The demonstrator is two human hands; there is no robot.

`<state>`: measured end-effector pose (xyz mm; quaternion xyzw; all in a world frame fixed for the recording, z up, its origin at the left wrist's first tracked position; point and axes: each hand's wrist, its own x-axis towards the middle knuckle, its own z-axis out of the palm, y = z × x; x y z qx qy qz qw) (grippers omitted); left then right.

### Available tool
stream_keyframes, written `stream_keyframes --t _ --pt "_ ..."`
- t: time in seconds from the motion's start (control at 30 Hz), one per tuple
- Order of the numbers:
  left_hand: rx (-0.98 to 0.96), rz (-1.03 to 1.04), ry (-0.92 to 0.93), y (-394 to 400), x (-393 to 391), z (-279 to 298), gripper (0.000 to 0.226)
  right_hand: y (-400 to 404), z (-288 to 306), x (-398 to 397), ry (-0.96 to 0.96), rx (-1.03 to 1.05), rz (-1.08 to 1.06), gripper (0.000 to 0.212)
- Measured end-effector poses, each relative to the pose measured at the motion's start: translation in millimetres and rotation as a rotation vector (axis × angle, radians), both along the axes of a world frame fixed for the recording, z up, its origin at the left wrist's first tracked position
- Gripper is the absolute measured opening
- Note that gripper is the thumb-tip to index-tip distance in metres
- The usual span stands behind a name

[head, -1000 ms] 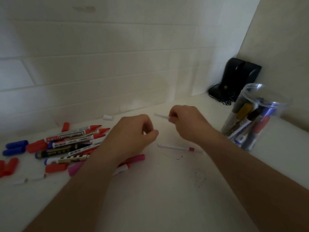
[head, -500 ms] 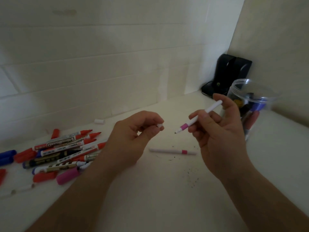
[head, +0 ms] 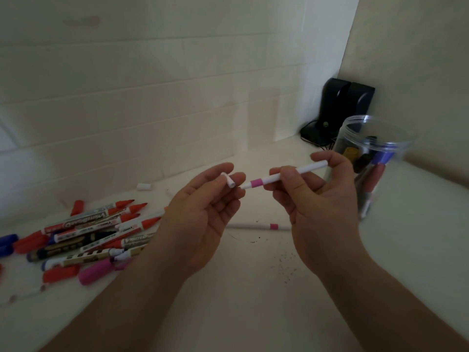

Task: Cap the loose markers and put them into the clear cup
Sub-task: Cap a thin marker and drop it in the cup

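My right hand (head: 314, 199) grips a thin white marker with a pink band (head: 284, 176), its tip pointing left. My left hand (head: 203, 209) pinches a small white cap (head: 230, 181) just left of that tip; the tip is almost at the cap's opening. The clear cup (head: 375, 158) stands at the right behind my right hand, with several capped markers inside. A second thin white marker with a pink band (head: 256, 226) lies on the counter between my hands. A pile of uncapped markers (head: 101, 232) lies at the left.
Loose red caps (head: 61, 273), blue caps (head: 7, 243) and a pink cap (head: 94, 273) lie around the pile. A small white cap (head: 144, 186) sits near the wall. Black speakers (head: 345, 110) stand in the corner behind the cup. Small dark specks dot the white counter (head: 253, 301).
My right hand lifted the thin marker off the counter and turned it tip-left. Both hands came together, bringing the tip close to the cap in my left hand.
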<state>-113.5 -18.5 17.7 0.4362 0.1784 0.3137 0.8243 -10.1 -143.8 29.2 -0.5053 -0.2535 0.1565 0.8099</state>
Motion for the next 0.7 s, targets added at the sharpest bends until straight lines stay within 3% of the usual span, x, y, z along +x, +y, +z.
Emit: stream_keyframes --t 0.13,0.4,0.57,0.7 --pt "-0.130 -0.024 -0.024 -5 3 1 0.018 2 -1 0 -0.005 0.013 -0.018 0.033" --pt "-0.134 -0.054 -0.016 -7 4 -3 0.019 2 -3 2 -0.013 -0.001 -0.054 0.037" --pt "-0.069 -0.037 -0.015 -9 5 -6 0.019 2 -4 1 -0.123 -0.010 -0.133 0.035" --pt "0.125 0.045 0.079 -10 6 -12 0.020 3 -6 -1 -0.234 -0.032 -0.186 0.038"
